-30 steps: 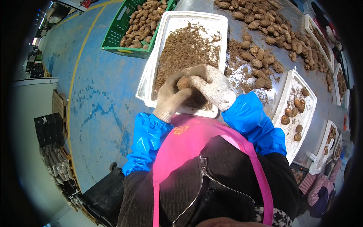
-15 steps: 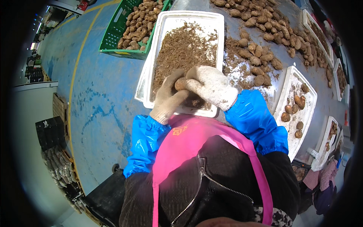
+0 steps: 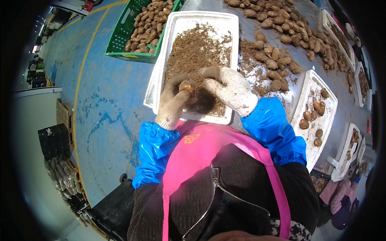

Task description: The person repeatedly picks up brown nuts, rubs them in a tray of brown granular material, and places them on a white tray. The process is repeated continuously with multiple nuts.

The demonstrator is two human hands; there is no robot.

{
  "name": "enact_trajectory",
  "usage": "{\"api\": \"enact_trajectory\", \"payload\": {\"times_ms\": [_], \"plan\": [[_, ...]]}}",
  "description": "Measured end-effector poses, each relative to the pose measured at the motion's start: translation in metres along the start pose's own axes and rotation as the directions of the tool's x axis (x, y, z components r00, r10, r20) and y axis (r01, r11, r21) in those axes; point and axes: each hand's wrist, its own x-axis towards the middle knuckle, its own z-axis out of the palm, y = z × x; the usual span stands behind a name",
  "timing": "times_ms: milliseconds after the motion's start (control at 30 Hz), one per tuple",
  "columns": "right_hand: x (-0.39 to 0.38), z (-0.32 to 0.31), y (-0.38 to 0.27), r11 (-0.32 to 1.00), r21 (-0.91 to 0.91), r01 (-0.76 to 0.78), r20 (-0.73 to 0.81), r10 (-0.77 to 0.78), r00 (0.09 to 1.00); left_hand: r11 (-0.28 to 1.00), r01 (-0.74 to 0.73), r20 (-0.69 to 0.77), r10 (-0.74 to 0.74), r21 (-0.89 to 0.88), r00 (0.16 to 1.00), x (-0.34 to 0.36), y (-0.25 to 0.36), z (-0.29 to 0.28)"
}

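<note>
Here | left hand (image 3: 171, 102): grip pinching root (image 3: 186, 86) | right hand (image 3: 233, 89): grip spread | root likely firm, light; hold its sides

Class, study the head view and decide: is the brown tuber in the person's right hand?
No: the left hand holds the tuber, while the right hand is apart from it, above the white tray.
</note>
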Motion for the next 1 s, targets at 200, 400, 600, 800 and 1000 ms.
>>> {"api": "enact_trajectory", "payload": {"times_ms": [200,400,600,800,1000], "plan": [[0.011,0.020,0.001,0.958,-0.212,0.192,0.045,-0.187,0.981,0.972,-0.020,-0.009,0.023,0.235,1.000,0.003,-0.003,0.003],[0.013,0.021,0.024,0.980,-0.195,0.048,-0.110,-0.070,0.991,0.997,0.082,0.145,-0.081,0.002,0.986,-0.007,0.004,0.003],[-0.003,0.013,0.001,0.961,0.231,0.154,0.073,-0.175,0.982,0.995,0.102,0.102,-0.102,0.004,0.989,-0.005,0.002,0.011],[0.003,0.009,0.008,0.971,-0.236,-0.042,-0.090,0.021,0.996,0.982,0.145,0.185,-0.121,-0.121,0.975,-0.001,-0.003,0.001],[-0.060,-0.052,0.058,0.979,-0.096,-0.179,-0.349,0.135,0.927,0.934,0.109,0.215,-0.035,-0.340,0.976,-0.004,-0.009,0.002]]}}
